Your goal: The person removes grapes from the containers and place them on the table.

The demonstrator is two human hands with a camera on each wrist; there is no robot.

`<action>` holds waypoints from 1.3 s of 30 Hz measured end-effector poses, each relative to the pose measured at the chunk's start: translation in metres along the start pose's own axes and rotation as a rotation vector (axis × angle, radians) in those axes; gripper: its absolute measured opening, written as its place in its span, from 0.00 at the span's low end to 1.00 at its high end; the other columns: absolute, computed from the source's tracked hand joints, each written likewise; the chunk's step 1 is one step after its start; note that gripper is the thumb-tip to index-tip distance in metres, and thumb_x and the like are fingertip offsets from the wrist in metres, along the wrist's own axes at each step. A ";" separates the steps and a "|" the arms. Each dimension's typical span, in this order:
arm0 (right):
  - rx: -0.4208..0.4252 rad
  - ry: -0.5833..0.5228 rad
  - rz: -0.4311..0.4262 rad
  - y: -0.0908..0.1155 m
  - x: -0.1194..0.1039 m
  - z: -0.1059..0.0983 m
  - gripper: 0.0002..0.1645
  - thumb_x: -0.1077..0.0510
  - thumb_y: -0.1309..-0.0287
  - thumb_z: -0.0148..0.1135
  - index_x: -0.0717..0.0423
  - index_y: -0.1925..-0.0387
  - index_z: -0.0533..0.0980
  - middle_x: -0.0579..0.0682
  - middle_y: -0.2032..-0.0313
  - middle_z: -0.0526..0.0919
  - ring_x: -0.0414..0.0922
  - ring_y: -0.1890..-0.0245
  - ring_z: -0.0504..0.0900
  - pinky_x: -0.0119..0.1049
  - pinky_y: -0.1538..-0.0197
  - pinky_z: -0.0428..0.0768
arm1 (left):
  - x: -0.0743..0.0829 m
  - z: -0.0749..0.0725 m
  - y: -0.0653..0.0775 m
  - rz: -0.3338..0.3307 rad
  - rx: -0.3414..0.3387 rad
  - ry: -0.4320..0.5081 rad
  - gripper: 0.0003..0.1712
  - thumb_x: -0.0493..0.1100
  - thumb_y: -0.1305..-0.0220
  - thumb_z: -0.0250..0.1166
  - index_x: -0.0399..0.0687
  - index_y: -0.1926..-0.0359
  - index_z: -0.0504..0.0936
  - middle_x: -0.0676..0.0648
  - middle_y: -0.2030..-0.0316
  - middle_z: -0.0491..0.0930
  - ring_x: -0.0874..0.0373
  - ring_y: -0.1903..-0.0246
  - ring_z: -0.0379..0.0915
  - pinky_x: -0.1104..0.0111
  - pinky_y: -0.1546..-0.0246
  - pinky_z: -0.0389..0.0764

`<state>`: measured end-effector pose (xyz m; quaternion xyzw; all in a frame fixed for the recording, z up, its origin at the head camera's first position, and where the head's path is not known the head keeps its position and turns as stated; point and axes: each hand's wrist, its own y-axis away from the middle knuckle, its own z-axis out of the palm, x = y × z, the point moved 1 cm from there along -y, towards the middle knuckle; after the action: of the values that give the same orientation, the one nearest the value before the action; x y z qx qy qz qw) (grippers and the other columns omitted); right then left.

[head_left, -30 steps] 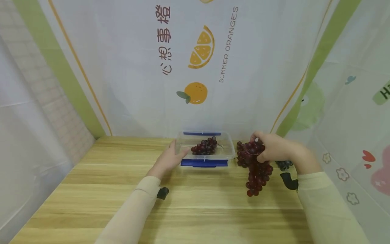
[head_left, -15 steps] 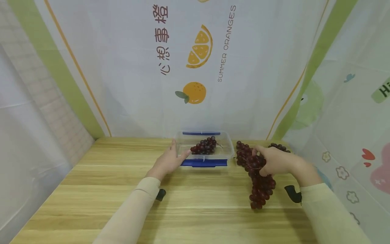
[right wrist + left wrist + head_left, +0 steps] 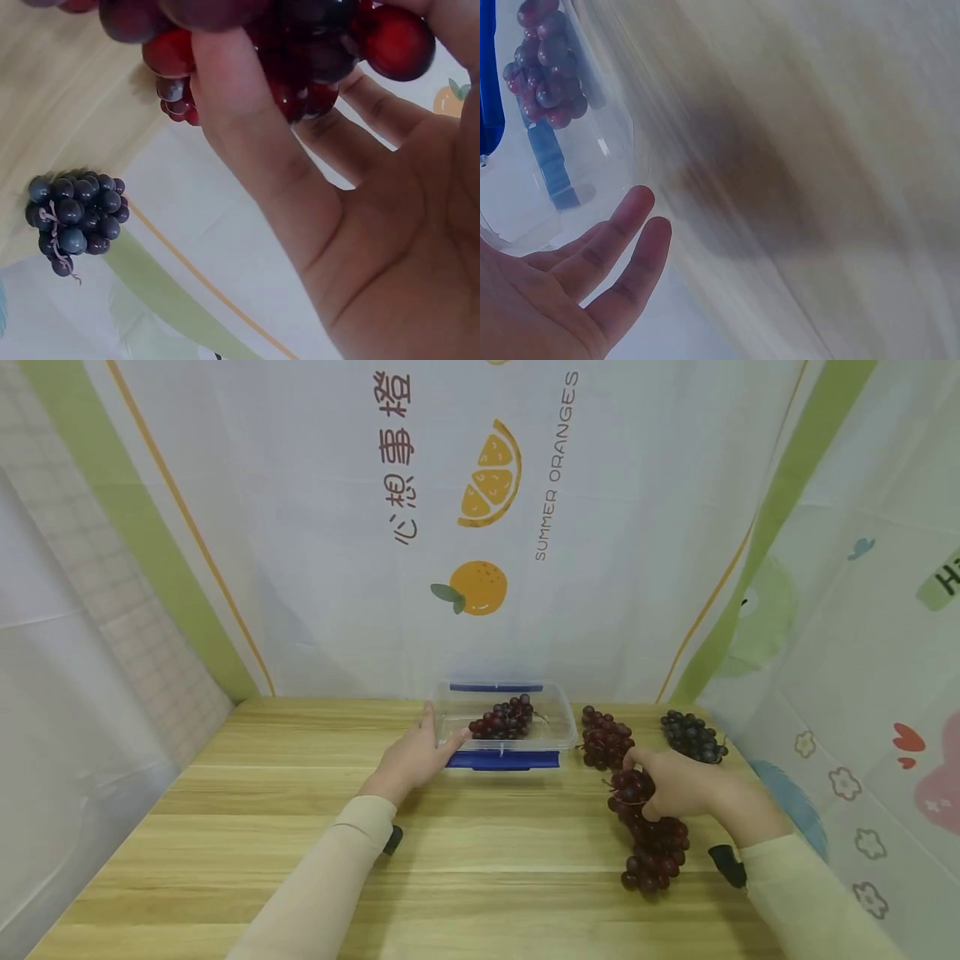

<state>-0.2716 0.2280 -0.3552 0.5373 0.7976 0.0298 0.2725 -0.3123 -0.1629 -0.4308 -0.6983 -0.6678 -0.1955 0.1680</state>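
In the head view, my right hand [image 3: 678, 783] grips a bunch of red grapes [image 3: 651, 860] that hangs toward the front of the table. The right wrist view shows the thumb [image 3: 240, 112] bent against the red grapes [image 3: 300, 45], with fingers behind them. A second red bunch [image 3: 606, 739] lies just behind, right of a clear plastic box [image 3: 566, 714]. My left hand [image 3: 412, 758] rests at the box's left front corner, its fingers straight in the left wrist view. Inside the box is a smaller dark red bunch of grapes [image 3: 504, 718].
A bunch of black grapes [image 3: 692, 737] lies at the table's back right. Blue clips [image 3: 502, 760] run along the front and back of the box. The wooden table [image 3: 480, 893] meets a printed curtain [image 3: 337, 635] behind the box.
My right hand has moved toward me and slightly right with the held red grapes, coming apart from the other red bunch. The black grapes are now uncovered. My left hand stays by the box.
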 end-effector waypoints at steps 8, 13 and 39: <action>0.000 0.059 -0.024 -0.006 0.006 0.007 0.46 0.69 0.51 0.72 0.61 0.27 0.70 0.56 0.57 0.85 0.43 0.76 0.70 0.38 0.68 0.73 | 0.002 -0.001 0.001 -0.001 -0.006 -0.026 0.72 0.92 0.38 0.30 0.46 0.14 0.26 0.33 0.18 0.57 0.31 0.33 0.77 0.43 0.47 0.86; 0.017 0.145 -0.042 -0.008 0.008 0.010 0.41 0.64 0.50 0.76 0.61 0.32 0.74 0.63 0.44 0.84 0.48 0.57 0.79 0.42 0.59 0.80 | 0.001 -0.001 0.002 -0.008 -0.006 -0.021 0.72 0.92 0.38 0.29 0.46 0.14 0.26 0.32 0.20 0.61 0.30 0.33 0.76 0.42 0.45 0.85; -0.046 0.037 0.069 -0.002 0.011 0.019 0.30 0.57 0.33 0.72 0.51 0.32 0.77 0.69 0.38 0.80 0.44 0.85 0.81 0.43 0.78 0.86 | -0.002 -0.002 0.011 0.004 -0.033 0.107 0.51 0.66 0.19 0.37 0.45 0.15 0.24 0.34 0.15 0.48 0.33 0.17 0.50 0.41 0.17 0.54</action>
<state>-0.2675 0.2323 -0.3764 0.5575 0.7825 0.0677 0.2689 -0.3018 -0.1658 -0.4295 -0.6909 -0.6531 -0.2431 0.1924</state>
